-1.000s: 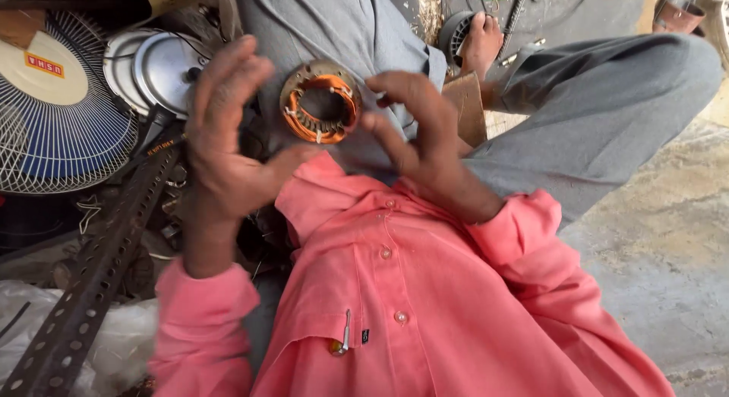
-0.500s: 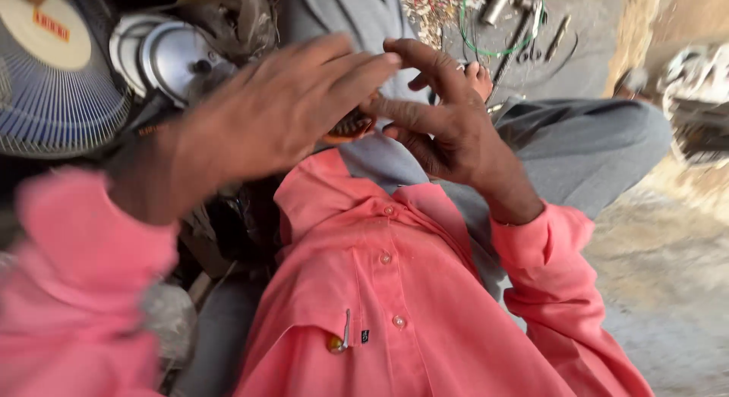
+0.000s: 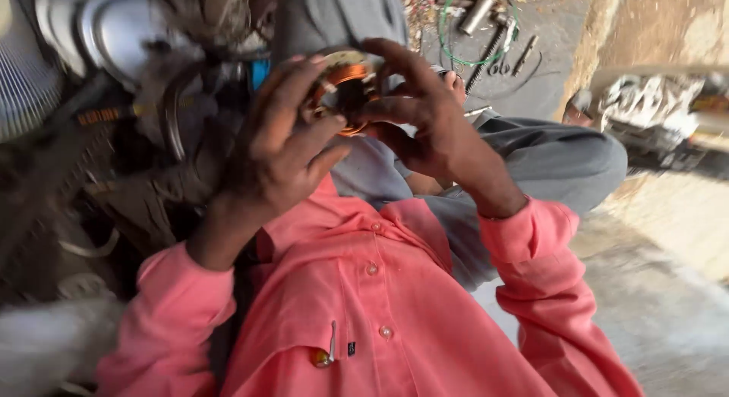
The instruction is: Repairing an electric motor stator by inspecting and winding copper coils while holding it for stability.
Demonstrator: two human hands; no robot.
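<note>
Both of my hands hold a round motor stator with copper windings (image 3: 343, 84) up in front of me. My left hand (image 3: 281, 142) grips its left side, fingers curled over the rim. My right hand (image 3: 418, 112) wraps the right side, with the fingers across the top. The hands hide most of the stator. My pink shirt sleeves and shirt front (image 3: 364, 313) fill the lower part of the view, with a pen clipped in the pocket.
Grey trousered legs (image 3: 547, 165) lie beyond my hands. Metal fan covers (image 3: 106, 32) and dark fan parts are stacked at the left. Green wire and metal tools (image 3: 486, 32) lie on the ground at the top. Concrete floor (image 3: 668, 291) at the right.
The view has swung right and the fan at the left has slid mostly out of sight. My hands stay on the stator and have closed more tightly around it.
</note>
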